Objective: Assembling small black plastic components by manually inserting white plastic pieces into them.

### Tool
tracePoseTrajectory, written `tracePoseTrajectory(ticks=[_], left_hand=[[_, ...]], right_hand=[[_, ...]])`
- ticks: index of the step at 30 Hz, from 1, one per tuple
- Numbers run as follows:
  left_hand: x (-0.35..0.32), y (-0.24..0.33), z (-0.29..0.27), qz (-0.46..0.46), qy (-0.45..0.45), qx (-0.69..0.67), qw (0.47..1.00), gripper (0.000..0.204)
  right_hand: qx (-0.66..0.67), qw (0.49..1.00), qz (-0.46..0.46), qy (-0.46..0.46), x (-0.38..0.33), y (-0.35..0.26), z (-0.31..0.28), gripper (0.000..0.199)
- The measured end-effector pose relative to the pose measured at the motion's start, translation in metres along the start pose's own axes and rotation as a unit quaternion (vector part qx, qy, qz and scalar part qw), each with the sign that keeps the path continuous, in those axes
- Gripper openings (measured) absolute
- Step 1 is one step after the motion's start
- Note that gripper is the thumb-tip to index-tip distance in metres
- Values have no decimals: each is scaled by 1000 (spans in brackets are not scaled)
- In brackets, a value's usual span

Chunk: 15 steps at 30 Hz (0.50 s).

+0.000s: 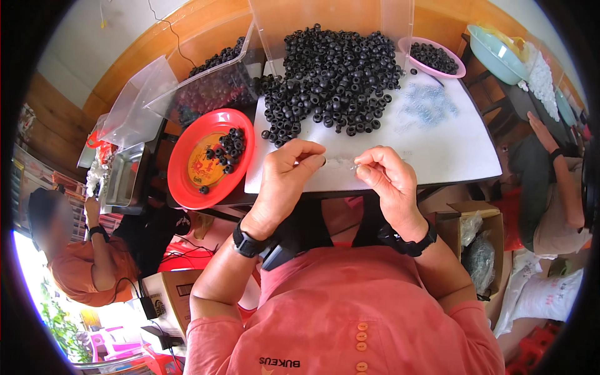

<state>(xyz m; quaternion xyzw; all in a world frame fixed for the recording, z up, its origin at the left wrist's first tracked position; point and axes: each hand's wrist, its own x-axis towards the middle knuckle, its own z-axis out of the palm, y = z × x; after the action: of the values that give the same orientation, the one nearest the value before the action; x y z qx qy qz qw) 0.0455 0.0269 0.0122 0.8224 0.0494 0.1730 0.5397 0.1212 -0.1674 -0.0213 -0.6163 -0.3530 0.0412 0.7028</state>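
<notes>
Both hands are raised over the near edge of a white tabletop [459, 147]. My left hand [289, 172] pinches a small black piece [324, 162], mostly hidden by the fingertips. A short gap to its right, my right hand [389, 178] is closed, thumb against forefinger, on a tiny clear, shiny piece [357, 166]. Beyond the hands spreads a large heap of black, round, hollow pieces [340, 78]. To the left, a red plate [178, 178] holds several of the same black pieces. Tiny pale-blue clear pieces [428, 105] lie scattered on the tabletop's right side.
A clear plastic bin [215, 87] of black pieces stands at the back left. At the back right is a pink bowl [464, 67] of small black pieces. Co-workers sit at left [94, 262] and right [562, 187]. An open cardboard box [494, 250] stands low at right.
</notes>
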Motion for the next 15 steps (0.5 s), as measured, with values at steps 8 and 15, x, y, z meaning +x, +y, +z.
tracePoseTrajectory(ticks=[8,15], left_hand=[[-21,5,3,-176,-45,-420,889,21],[-29,4,-2,-178,-56,-473,861,20]], right_hand=[[-140,984,-106,-19,10,-22,24,6],[-130,982,-128,-50,15,-29,37,4]])
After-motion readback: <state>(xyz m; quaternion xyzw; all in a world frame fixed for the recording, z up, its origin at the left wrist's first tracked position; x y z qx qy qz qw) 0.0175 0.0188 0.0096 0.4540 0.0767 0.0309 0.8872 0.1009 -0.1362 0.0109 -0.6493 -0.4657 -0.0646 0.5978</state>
